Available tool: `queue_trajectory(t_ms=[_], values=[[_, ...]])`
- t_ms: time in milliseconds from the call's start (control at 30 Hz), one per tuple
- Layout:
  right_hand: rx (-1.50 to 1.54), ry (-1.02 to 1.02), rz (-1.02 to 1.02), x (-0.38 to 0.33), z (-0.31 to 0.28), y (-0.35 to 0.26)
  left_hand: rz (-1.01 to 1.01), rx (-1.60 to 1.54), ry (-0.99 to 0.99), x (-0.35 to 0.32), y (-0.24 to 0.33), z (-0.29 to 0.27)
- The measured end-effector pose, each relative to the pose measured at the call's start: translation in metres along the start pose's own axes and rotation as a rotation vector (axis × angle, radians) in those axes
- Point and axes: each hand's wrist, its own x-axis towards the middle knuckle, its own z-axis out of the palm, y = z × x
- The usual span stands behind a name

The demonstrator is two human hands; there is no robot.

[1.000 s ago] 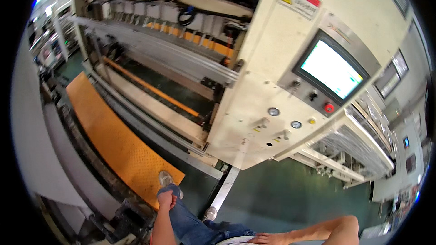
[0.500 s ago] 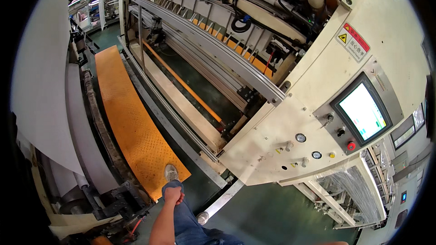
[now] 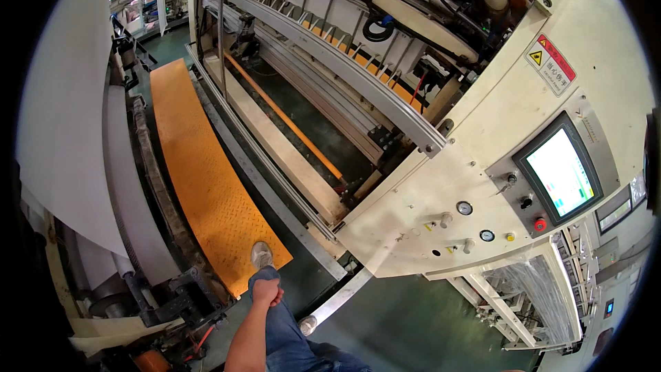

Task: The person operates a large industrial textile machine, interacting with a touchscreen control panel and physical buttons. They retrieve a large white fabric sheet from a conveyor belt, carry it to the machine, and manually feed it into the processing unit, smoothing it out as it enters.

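Note:
My left hand (image 3: 267,293) rests at my raised knee, its fingers curled into a fist, with nothing visible in it. Below it is the blue trouser leg (image 3: 282,334). One shoe (image 3: 261,255) stands on the near end of an orange tread-plate walkway (image 3: 206,158). My other shoe (image 3: 308,324) is beside a pale floor rail (image 3: 341,297). My right hand does not show; at most a sliver of skin touches the bottom edge at the right.
Left of the walkway hangs a wide white sheet (image 3: 65,117) above rollers. A cream machine with an aluminium beam (image 3: 323,62) stands to the right. Its side panel carries a touchscreen (image 3: 561,172), a red button (image 3: 540,224) and gauges (image 3: 465,208). Behind it is a film-wrapped frame (image 3: 527,296).
The view has shifted slightly, so the machine panel appears a little farther right. My left hand stays closed at the knee, and both feet keep their places.

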Motion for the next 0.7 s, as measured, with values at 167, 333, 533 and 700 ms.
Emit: queue_trajectory(t_ms=[167, 333, 533, 700], values=[[-0.015, 0.010, -0.055, 0.002, -0.009, -0.007, 0.005, -0.018, -0.005, 0.001, -0.005, -0.002], [-0.040, -0.036, -0.045, 0.003, -0.016, -0.008, -0.014, -0.029, -0.005, 0.002, -0.006, -0.003], [0.010, -0.034, 0.039, 0.005, -0.008, -0.006, -0.044, 0.002, -0.002, 0.008, -0.004, -0.004], [-0.015, -0.086, 0.067, 0.006, -0.004, -0.004, -0.025, 0.026, -0.025, 0.012, -0.008, -0.005]])
